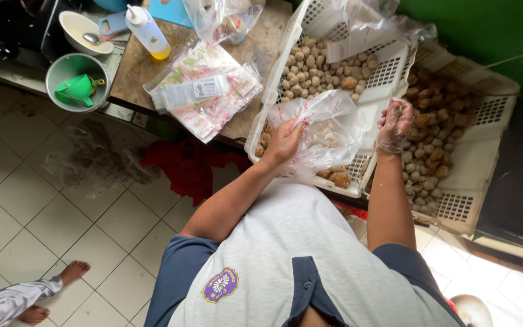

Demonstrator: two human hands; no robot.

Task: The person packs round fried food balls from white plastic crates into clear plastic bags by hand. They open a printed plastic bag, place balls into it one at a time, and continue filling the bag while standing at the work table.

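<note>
Two white perforated plastic crates fill the upper right of the head view: the nearer crate (276,79) rests tilted on the edge of a worn brown table (134,72), and the farther crate (485,145) lies to its right, just beside it. Both hold small round fried snack balls, pale tan (310,75) in the nearer and darker brown (434,136) in the farther. A clear plastic bag (325,130) with red print lies open over the lower part of the nearer crate, between the two hands; it is thin, crumpled and see-through, so the balls beneath show faintly through it. The left hand (284,143) grips the bag's left edge, thumb and fingers pinched together on the film near its mouth. The right hand (394,124), covered by a thin transparent glove, is raised just right of the bag over the gap between the crates, fingers loosely curled; whether it holds any balls cannot be told. On the table left of the crates lies a stack of flat printed plastic bags (204,91). Farther left stand a squeeze bottle (148,31) with yellow liquid, a white bowl (80,30) with a spoon, and a green cup holding a green funnel (78,88). Another person's bare feet (71,272) show on the tiled floor at lower left.
</note>
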